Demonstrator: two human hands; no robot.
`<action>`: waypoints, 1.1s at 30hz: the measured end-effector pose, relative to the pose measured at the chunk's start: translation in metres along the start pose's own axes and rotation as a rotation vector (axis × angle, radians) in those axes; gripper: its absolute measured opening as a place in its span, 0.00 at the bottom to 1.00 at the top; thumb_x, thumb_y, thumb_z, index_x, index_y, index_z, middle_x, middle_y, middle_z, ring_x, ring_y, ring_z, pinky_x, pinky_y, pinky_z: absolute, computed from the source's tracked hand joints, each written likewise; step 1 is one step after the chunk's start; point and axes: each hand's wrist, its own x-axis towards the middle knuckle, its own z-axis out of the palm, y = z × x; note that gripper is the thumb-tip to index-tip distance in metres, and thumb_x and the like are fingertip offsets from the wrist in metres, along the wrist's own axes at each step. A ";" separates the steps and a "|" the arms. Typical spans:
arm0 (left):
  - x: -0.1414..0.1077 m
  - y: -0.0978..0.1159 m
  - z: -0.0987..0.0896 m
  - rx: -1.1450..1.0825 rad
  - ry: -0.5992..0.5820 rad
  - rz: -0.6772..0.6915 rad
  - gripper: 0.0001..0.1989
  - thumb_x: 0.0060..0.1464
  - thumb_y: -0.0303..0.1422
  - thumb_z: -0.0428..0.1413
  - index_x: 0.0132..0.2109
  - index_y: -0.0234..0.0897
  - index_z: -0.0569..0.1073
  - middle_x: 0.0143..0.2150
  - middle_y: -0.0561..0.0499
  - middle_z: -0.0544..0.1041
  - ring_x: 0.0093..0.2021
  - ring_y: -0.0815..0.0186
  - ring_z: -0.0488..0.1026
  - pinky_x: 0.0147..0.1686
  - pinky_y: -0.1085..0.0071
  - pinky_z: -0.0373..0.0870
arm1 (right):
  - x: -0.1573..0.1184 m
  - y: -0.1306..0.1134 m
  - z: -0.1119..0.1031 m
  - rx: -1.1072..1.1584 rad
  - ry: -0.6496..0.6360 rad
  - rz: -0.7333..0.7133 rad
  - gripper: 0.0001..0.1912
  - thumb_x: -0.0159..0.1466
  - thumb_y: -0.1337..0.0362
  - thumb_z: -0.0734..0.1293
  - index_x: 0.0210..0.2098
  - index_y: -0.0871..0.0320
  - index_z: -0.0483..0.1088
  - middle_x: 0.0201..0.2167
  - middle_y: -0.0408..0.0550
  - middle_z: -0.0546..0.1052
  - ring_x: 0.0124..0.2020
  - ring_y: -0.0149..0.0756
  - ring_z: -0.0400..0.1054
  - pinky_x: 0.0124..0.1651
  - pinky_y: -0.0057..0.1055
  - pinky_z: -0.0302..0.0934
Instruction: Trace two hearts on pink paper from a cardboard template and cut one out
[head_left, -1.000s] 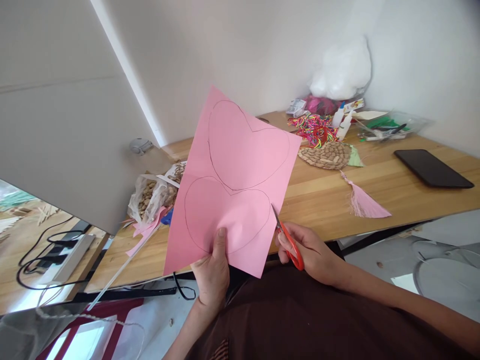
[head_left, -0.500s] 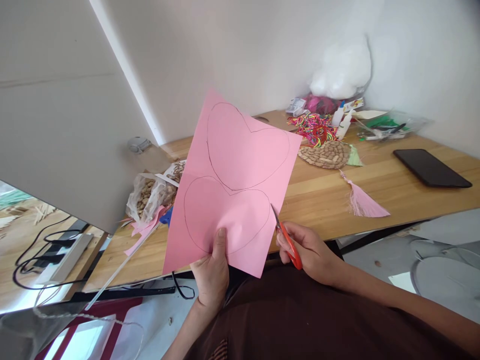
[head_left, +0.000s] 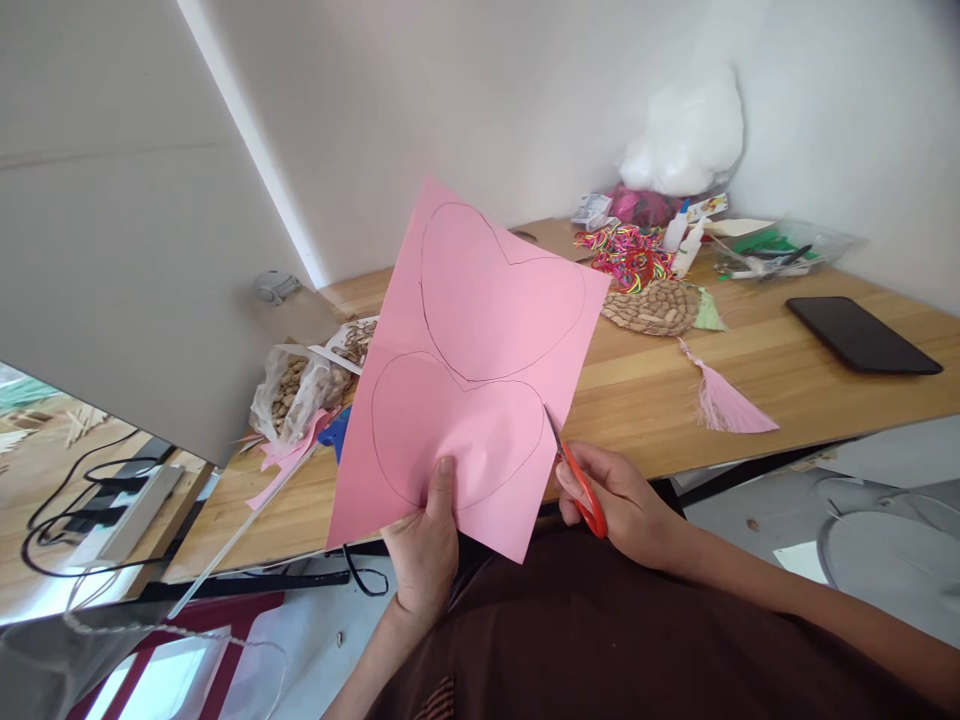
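Note:
A sheet of pink paper [head_left: 480, 330] with two heart outlines drawn on it, one above the other, is held up in front of me. My left hand [head_left: 426, 545] grips its bottom edge, thumb on the front and the other fingers hidden behind. Orange-handled scissors [head_left: 581, 490] are in my right hand [head_left: 619, 500], fingers closed round the handles. Their blades reach over the paper's right edge, and the tips lie by the right side of the lower heart. Whether the blades are apart is hard to make out.
Beyond the paper, the wooden table [head_left: 637, 400] bears a pink tassel [head_left: 727, 398], a black phone [head_left: 862, 333], a round peanut-shell piece [head_left: 652, 308], colourful cords [head_left: 626, 255] and glue bottles [head_left: 688, 250]. A bag of peanuts [head_left: 292, 395] and a power strip [head_left: 127, 515] are at left.
The upper part of the paper has shifted slightly right and its lower corner has dropped a little. The scissors stay at the right edge, by the lower heart.

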 end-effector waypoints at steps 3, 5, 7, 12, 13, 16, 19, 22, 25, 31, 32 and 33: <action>0.000 0.000 0.000 -0.013 -0.003 -0.007 0.34 0.60 0.42 0.64 0.69 0.39 0.67 0.70 0.41 0.69 0.71 0.53 0.65 0.73 0.56 0.60 | 0.000 0.001 0.000 0.004 0.009 0.000 0.19 0.74 0.50 0.62 0.32 0.56 0.63 0.21 0.41 0.70 0.24 0.29 0.60 0.29 0.30 0.54; -0.001 0.000 0.000 -0.020 -0.006 -0.013 0.34 0.60 0.42 0.64 0.69 0.39 0.67 0.70 0.41 0.69 0.71 0.53 0.65 0.73 0.56 0.60 | 0.000 0.002 0.000 0.009 0.010 -0.002 0.19 0.74 0.50 0.62 0.32 0.56 0.64 0.21 0.41 0.70 0.24 0.29 0.60 0.29 0.30 0.54; -0.001 0.000 0.000 -0.026 -0.006 -0.018 0.34 0.60 0.42 0.64 0.69 0.40 0.67 0.70 0.41 0.69 0.71 0.54 0.65 0.73 0.56 0.60 | 0.000 0.003 0.000 0.018 0.003 -0.003 0.18 0.74 0.51 0.62 0.32 0.56 0.63 0.21 0.41 0.70 0.24 0.28 0.60 0.29 0.30 0.54; -0.001 0.000 -0.001 -0.001 0.007 -0.001 0.34 0.59 0.42 0.65 0.69 0.40 0.67 0.69 0.41 0.70 0.71 0.53 0.65 0.73 0.55 0.60 | -0.001 0.004 -0.001 0.022 0.006 0.010 0.19 0.73 0.50 0.62 0.31 0.56 0.63 0.21 0.40 0.69 0.23 0.28 0.60 0.29 0.29 0.54; -0.001 0.000 -0.001 0.004 0.006 0.004 0.34 0.59 0.42 0.65 0.69 0.40 0.67 0.69 0.41 0.70 0.71 0.52 0.65 0.73 0.55 0.60 | -0.002 0.005 -0.001 0.022 0.007 0.011 0.19 0.74 0.50 0.62 0.31 0.56 0.63 0.21 0.40 0.69 0.23 0.28 0.60 0.29 0.29 0.54; -0.001 0.001 0.000 -0.001 0.002 0.005 0.34 0.59 0.42 0.65 0.69 0.39 0.67 0.70 0.41 0.69 0.71 0.52 0.65 0.73 0.55 0.60 | -0.001 0.005 0.000 0.014 0.006 0.011 0.19 0.74 0.50 0.62 0.32 0.56 0.63 0.21 0.40 0.69 0.23 0.29 0.60 0.29 0.29 0.54; 0.000 0.001 0.000 0.002 -0.001 -0.003 0.33 0.60 0.42 0.65 0.68 0.38 0.67 0.70 0.41 0.70 0.71 0.53 0.65 0.73 0.55 0.59 | 0.000 0.005 0.000 0.016 0.007 0.017 0.19 0.74 0.50 0.61 0.32 0.56 0.63 0.21 0.40 0.69 0.23 0.28 0.60 0.28 0.29 0.54; 0.000 0.003 -0.001 0.033 0.003 0.016 0.33 0.60 0.41 0.64 0.69 0.38 0.67 0.70 0.40 0.69 0.71 0.54 0.65 0.73 0.56 0.59 | 0.000 0.004 0.000 0.029 0.012 0.028 0.19 0.73 0.50 0.62 0.31 0.56 0.62 0.20 0.39 0.67 0.23 0.28 0.58 0.28 0.29 0.54; 0.001 0.004 -0.001 0.060 0.008 0.029 0.33 0.60 0.41 0.64 0.68 0.37 0.68 0.69 0.40 0.70 0.70 0.54 0.66 0.73 0.58 0.59 | 0.000 0.003 0.001 0.041 0.017 0.027 0.20 0.72 0.49 0.63 0.30 0.55 0.61 0.20 0.38 0.66 0.22 0.28 0.57 0.28 0.29 0.53; 0.000 0.006 -0.001 0.062 -0.008 0.030 0.32 0.61 0.41 0.63 0.68 0.36 0.68 0.69 0.40 0.70 0.71 0.55 0.66 0.73 0.60 0.59 | -0.002 0.000 0.001 0.046 0.021 0.016 0.21 0.72 0.47 0.63 0.30 0.55 0.61 0.19 0.38 0.65 0.22 0.28 0.55 0.28 0.29 0.53; 0.000 0.007 -0.001 0.064 -0.008 0.029 0.31 0.61 0.41 0.63 0.68 0.36 0.68 0.69 0.40 0.70 0.70 0.55 0.66 0.72 0.60 0.59 | -0.002 0.000 0.001 0.046 0.020 0.020 0.21 0.72 0.47 0.63 0.30 0.55 0.61 0.19 0.38 0.65 0.22 0.28 0.56 0.28 0.29 0.53; -0.001 0.007 0.000 0.062 -0.005 0.026 0.31 0.61 0.41 0.63 0.67 0.36 0.69 0.69 0.40 0.71 0.70 0.55 0.66 0.72 0.60 0.60 | -0.002 0.000 0.001 0.046 0.018 0.023 0.21 0.72 0.48 0.63 0.31 0.55 0.61 0.20 0.38 0.66 0.22 0.28 0.57 0.28 0.29 0.54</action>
